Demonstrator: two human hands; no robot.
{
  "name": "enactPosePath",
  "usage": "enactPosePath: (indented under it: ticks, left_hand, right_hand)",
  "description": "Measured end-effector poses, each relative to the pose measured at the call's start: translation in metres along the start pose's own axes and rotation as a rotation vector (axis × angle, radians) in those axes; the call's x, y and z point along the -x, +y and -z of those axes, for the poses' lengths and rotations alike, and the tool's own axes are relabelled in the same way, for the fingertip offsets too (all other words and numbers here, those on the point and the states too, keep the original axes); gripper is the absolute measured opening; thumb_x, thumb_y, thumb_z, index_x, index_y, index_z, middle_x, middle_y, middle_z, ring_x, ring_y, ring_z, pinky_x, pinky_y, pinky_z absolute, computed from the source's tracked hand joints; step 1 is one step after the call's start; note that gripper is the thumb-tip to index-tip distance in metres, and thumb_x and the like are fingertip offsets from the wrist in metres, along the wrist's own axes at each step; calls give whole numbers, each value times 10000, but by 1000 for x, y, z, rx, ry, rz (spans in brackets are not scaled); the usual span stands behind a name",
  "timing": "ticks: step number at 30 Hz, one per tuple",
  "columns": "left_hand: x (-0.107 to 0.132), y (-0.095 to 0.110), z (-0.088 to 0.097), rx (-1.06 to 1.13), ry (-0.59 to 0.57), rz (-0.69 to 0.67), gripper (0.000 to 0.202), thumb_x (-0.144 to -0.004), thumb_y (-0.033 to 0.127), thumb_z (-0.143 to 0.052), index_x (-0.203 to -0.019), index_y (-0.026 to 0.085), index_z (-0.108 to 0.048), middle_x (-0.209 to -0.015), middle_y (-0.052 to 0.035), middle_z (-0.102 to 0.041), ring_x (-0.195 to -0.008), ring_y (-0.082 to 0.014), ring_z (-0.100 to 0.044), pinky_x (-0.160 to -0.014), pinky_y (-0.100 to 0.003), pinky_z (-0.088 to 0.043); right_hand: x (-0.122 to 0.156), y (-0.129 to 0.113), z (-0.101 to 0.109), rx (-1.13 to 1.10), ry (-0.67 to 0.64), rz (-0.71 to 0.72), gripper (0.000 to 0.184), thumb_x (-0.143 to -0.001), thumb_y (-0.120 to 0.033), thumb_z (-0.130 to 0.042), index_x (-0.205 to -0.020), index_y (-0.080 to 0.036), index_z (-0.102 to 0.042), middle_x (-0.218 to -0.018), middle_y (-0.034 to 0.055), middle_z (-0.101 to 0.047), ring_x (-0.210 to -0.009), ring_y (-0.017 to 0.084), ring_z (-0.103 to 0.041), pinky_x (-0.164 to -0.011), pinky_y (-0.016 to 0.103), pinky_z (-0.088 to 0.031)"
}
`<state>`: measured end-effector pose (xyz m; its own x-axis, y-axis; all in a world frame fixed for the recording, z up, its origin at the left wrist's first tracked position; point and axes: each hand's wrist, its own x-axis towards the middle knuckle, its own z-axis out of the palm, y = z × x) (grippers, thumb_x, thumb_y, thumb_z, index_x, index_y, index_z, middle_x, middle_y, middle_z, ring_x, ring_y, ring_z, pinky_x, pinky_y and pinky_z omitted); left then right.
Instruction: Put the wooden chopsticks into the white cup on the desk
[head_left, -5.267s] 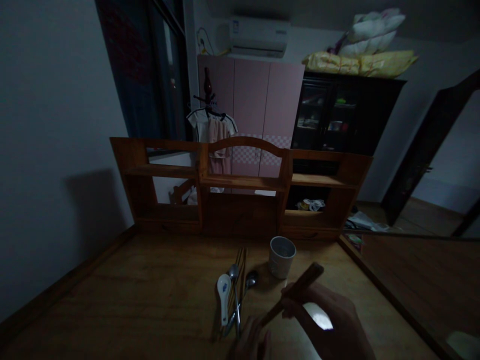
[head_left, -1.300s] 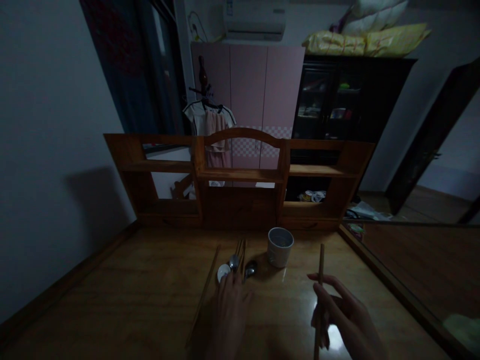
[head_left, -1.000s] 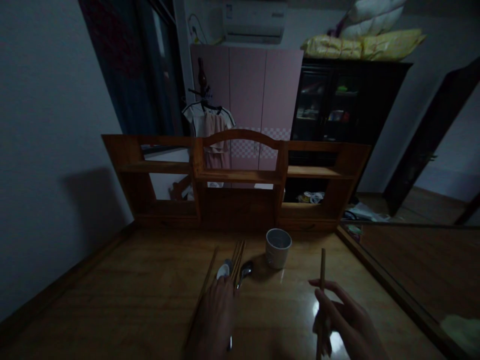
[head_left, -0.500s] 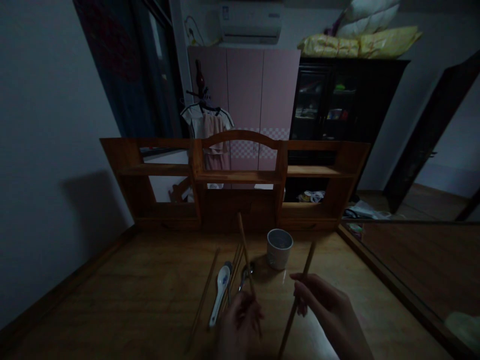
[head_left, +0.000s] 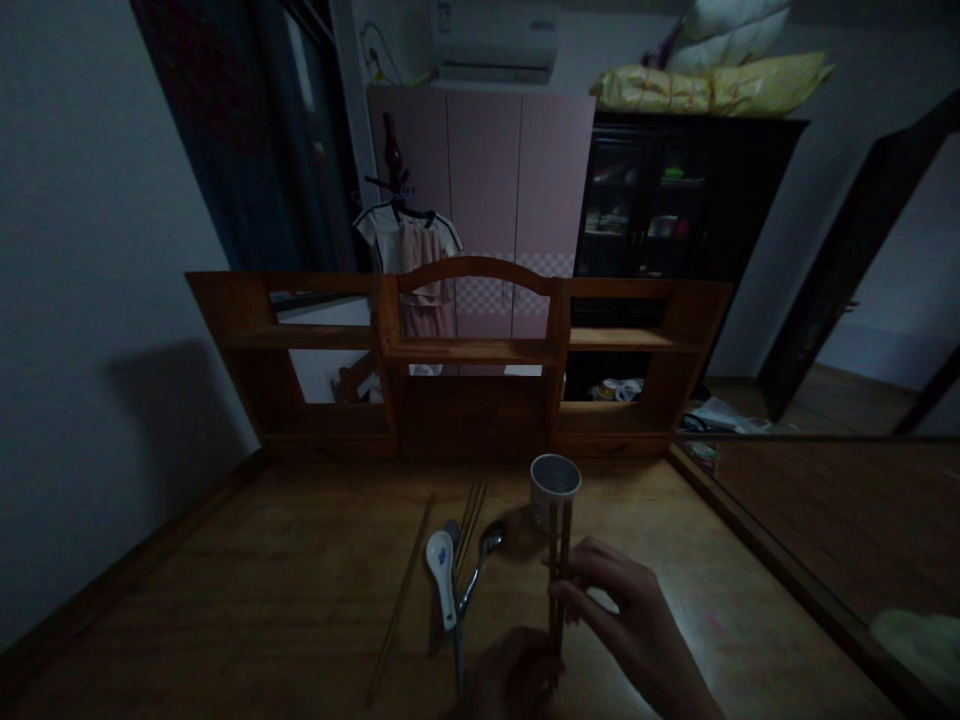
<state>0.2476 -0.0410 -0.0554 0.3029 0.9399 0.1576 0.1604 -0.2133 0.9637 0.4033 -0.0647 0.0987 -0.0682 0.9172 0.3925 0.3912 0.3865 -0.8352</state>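
— Right hand (head_left: pixel 634 600) in close, thumb and fingers pinching two chopsticks (head_left: pixel 553 545) together, nearly upright above the near part of the table (head_left: pixel 262 600)!

— And the left hand (head_left: pixel 514 675)?

— Down at their lower ends, fingers curled. It's deep in shadow and cut by the bottom edge; whether it's gripping them, I can't tell.

— What's crowding them?

— Just left, a metal spoon (head_left: pixel 493 538), bowl pointing away, its handle running back toward a white spoon (head_left: pixel 442 565). That white one covers part of a second spoon (head_left: pixel 452 532): grey bowl peeping out behind, handle running down toward the left hand, its end hidden.

— More sticks there too!

— Yes, loose chopsticks (head_left: pixel 472 520) bunched beyond, near ends lost behind the spoons, too dim to count. One lone chopstick (head_left: pixel 401 600) lies off to the left.

— Straight ahead?

— Grey cup (head_left: pixel 541 508), upright, the held pair's tops crossing its front. Whether they touch it, I can't say. Its inside is murky.

— Past that?

— Wooden shelf unit (head_left: pixel 472 350) across the table's far edge, blocking the lower part of a pink wardrobe (head_left: pixel 484 170) and clothes (head_left: pixel 424 250) hung on a stand (head_left: pixel 394 150). Rightward, a dark cabinet (head_left: pixel 739 200), what's behind its glass (head_left: pixel 622 195) hard to read. Up at the back, an air conditioner (head_left: pixel 495 45), its top edge cut off.
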Motion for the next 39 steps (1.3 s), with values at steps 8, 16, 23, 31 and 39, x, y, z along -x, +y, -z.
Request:
enactPosePath:
  ticks: [8,16,23,31,39]
  left_hand:
    - [6,0,2,75,-74,46,306,-807,476,-635,-922,221,-758,-811,-54,-775,-714,-179,-696,-643,-220,-529]
    - [6,-9,0,116,-123,146,373,-770,547,-661,-968,252,-771,-876,-41,-773,-787,-196,-704,-716,-234,-552]
    - [7,1,5,99,-150,97,305,-784,488,-669,-940,253,-786,-903,-56,-751,-824,-202,-689,-741,-246,-549]
    - [0,9,7,150,-169,252,317,-705,328,-739,-994,197,-722,-886,-70,-777,-825,-203,-728,-686,-237,-567]
    - [5,-10,-9,-49,-18,141,176,-758,307,-630,-851,217,-750,-883,-59,-761,-817,-199,-709,-711,-229,-555]
  right_hand:
    - [4,6,3,29,-33,-23,169,-894,-269,-646,-749,-187,-672,-767,14,-624,-736,167,-628,-674,259,-465]
    - [5,4,5,69,-76,-16,147,-902,-309,-637,-839,-215,-732,-875,37,-667,-795,178,-648,-687,248,-489]
    - [5,-2,5,114,-128,-22,140,-910,-294,-627,-838,-214,-717,-789,20,-681,-726,168,-652,-637,253,-490]
    - [-62,-52,83,207,197,91,172,-859,-375,-681,-887,-213,-729,-758,35,-711,-711,194,-677,-657,291,-540]
    - [-173,-2,103,246,-5,58,336,-817,-442,-666,-698,-130,-704,-621,23,-703,-611,163,-666,-521,205,-416]
